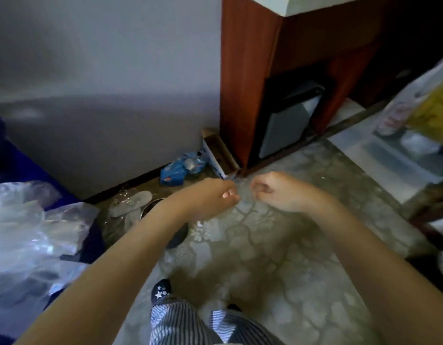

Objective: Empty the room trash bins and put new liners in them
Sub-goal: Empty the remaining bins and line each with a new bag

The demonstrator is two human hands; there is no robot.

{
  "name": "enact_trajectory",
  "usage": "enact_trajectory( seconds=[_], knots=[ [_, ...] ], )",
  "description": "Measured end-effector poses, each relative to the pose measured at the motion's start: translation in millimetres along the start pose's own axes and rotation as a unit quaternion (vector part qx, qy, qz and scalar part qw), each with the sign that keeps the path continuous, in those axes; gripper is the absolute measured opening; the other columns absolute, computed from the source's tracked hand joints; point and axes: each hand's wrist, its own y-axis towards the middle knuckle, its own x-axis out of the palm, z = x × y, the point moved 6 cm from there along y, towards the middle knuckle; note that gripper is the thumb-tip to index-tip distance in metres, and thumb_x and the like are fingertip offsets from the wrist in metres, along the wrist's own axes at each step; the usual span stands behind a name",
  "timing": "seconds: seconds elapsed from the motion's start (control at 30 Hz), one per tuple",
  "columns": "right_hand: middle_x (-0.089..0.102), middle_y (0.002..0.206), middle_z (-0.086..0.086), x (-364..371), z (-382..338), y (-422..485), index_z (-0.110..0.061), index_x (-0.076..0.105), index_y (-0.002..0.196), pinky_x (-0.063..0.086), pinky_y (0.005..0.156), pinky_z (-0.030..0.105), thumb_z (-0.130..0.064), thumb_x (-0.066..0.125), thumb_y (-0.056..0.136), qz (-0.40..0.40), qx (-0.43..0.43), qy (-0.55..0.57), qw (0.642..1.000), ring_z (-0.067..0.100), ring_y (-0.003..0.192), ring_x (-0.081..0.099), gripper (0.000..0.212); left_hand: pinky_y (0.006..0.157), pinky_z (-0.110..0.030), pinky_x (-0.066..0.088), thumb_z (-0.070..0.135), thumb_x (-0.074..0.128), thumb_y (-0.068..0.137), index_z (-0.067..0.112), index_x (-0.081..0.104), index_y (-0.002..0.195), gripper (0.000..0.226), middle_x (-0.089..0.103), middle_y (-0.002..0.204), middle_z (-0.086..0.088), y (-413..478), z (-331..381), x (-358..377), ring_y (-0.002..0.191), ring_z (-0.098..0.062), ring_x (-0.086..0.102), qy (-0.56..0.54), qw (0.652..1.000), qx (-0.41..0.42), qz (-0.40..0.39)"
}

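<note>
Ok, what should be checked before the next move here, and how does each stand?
1. Grip of left hand and right hand on the clear film: ok, both pinch it.
2. Film opened into a bag: cannot tell, too faint.
3. Reach to the bin: ok, under the left forearm.
4. Bin emptied: cannot tell, arm covers it.
5. Litter off the floor: not ok, blue packet lies by the wall.

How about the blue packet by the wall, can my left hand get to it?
Probably yes: nothing stands between the left hand and the blue packet, but it needs a stoop, and the curled grip may be holding something.
</note>
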Motion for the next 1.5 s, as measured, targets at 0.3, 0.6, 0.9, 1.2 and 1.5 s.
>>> enact_trajectory(
  seconds=[0.3, 0.6, 0.9, 1.2, 1.5],
  knots=[
    [0.063, 0.1, 0.0, -45.4, 147.3, -85.1, -0.016, 0.067, 0.104, 0.047, 0.084, 0.031, -0.021, 0.053, 0.093, 0.092, 0.15, 0.1, 0.979, 0.018, 0.095, 0.059, 0.018, 0.083, -0.029, 0.045, 0.033, 0.041, 0.098, 0.023, 0.054, 0.104, 0.017, 0.06, 0.106, 0.005, 106.1, 146.2, 38.3, 0.096, -0.013, 0.056, 0.108, 0.981, 0.131, -0.089],
    [0.062, 0.115, 0.002, -77.2, 260.5, -132.9, -0.017, 0.061, 0.12, 0.046, 0.084, 0.028, -0.025, 0.052, 0.096, 0.17, 0.254, 0.164, 0.938, 0.017, 0.102, 0.058, 0.027, 0.089, -0.036, 0.049, 0.036, 0.042, 0.098, 0.016, 0.057, 0.117, 0.031, 0.062, 0.11, -0.001, 194.9, 258.1, 85.8, 0.099, -0.019, 0.058, 0.18, 0.933, 0.243, -0.192],
    [0.061, 0.097, 0.0, -73.1, 356.0, -188.6, -0.014, 0.064, 0.106, 0.046, 0.076, 0.029, -0.022, 0.05, 0.096, 0.249, 0.395, 0.259, 0.846, 0.016, 0.09, 0.058, 0.019, 0.065, -0.024, 0.04, 0.03, 0.044, 0.099, 0.017, 0.058, 0.096, 0.02, 0.056, 0.081, 0.005, 281.3, 343.5, 158.2, 0.074, -0.011, 0.052, 0.197, 0.864, 0.361, -0.291],
    [0.056, 0.099, 0.0, -30.0, 419.8, -278.8, -0.004, 0.064, 0.11, 0.035, 0.073, 0.016, -0.016, 0.052, 0.096, 0.304, 0.496, 0.349, 0.735, 0.013, 0.094, 0.052, 0.023, 0.092, -0.033, 0.048, 0.032, 0.045, 0.098, 0.012, 0.06, 0.11, 0.028, 0.064, 0.111, -0.001, 312.7, 419.9, 255.2, 0.1, -0.012, 0.06, 0.242, 0.773, 0.43, -0.399],
    [0.06, 0.106, 0.003, -4.4, 539.3, -385.0, -0.008, 0.061, 0.115, 0.041, 0.083, 0.024, -0.022, 0.049, 0.097, 0.338, 0.543, 0.402, 0.655, 0.014, 0.096, 0.054, 0.026, 0.09, -0.031, 0.049, 0.033, 0.043, 0.098, 0.011, 0.06, 0.113, 0.031, 0.064, 0.112, -0.002, 345.9, 544.8, 379.5, 0.1, -0.013, 0.06, 0.268, 0.741, 0.457, -0.413]
  ],
)
